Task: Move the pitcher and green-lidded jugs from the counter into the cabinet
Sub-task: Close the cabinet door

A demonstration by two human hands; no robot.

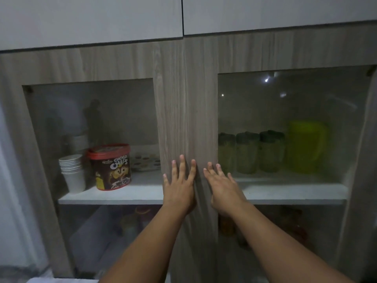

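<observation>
A yellow-green pitcher (306, 147) stands on the white shelf (293, 194) behind the right glass door of the cabinet (186, 103). To its left stand three clear jugs with dark green lids (250, 153), in a row. Both cabinet doors look closed. My left hand (179, 186) lies flat, fingers spread, on the wooden frame of the left door. My right hand (221, 187) lies flat on the inner frame of the right door. Neither hand holds anything.
Behind the left glass door are a stack of white paper cups (72, 172), a red-lidded Choco Chips tub (111, 166) and a patterned tray (145, 160). A lower shelf holds blurred items. White upper cabinet doors (91, 17) hang above.
</observation>
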